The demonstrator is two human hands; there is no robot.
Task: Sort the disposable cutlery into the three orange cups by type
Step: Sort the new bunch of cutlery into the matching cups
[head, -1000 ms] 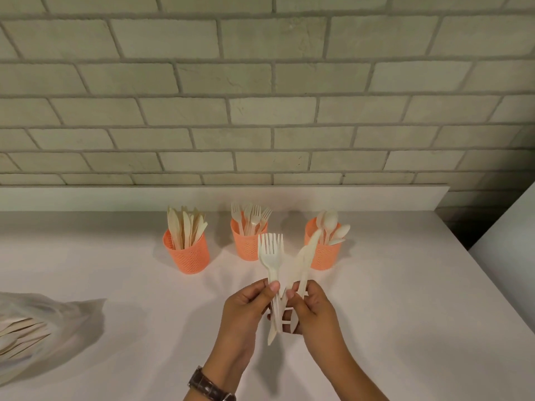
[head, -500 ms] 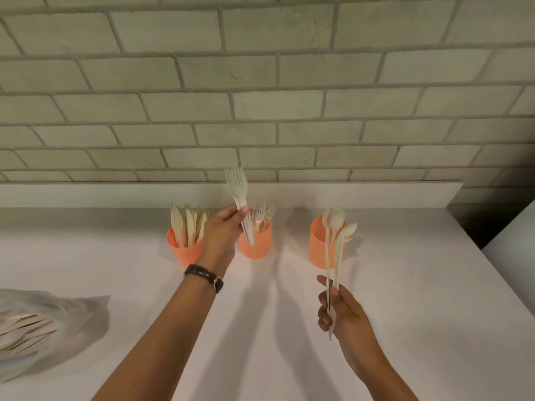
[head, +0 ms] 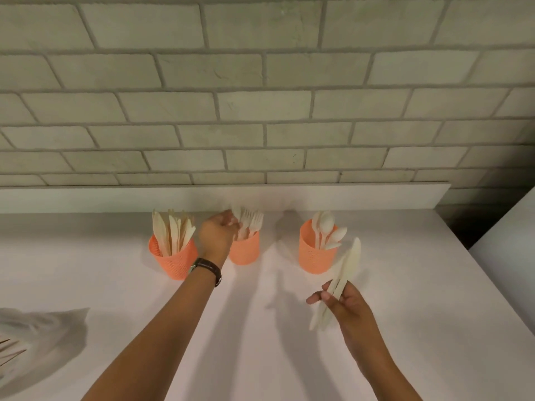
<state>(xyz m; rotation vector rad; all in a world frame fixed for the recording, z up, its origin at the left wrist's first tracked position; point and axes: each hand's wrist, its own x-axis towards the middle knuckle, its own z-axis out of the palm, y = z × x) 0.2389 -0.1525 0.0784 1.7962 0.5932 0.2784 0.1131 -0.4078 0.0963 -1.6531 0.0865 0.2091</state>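
Three orange cups stand in a row on the white counter [head: 260, 342]. The left cup [head: 173, 260] holds knives, the middle cup [head: 246, 251] holds forks, and the right cup [head: 314, 256] holds spoons. My left hand [head: 218, 235] is at the rim of the middle cup, its fingers closed on the forks [head: 249, 222] it has lowered into the cup. My right hand [head: 348, 305] is in front of the right cup and grips a pair of pale knives [head: 346, 270] by their handles, blades pointing up and away.
A clear plastic bag [head: 43, 337] with more cutlery lies at the left edge. A brick wall [head: 260, 111] with a low white ledge [head: 289, 196] backs the counter. The counter ends at the right, beside a white panel [head: 509, 241].
My left hand carried the forks from in front of me to the middle cup and lowered them into it. My right hand kept the knives and drifted right.
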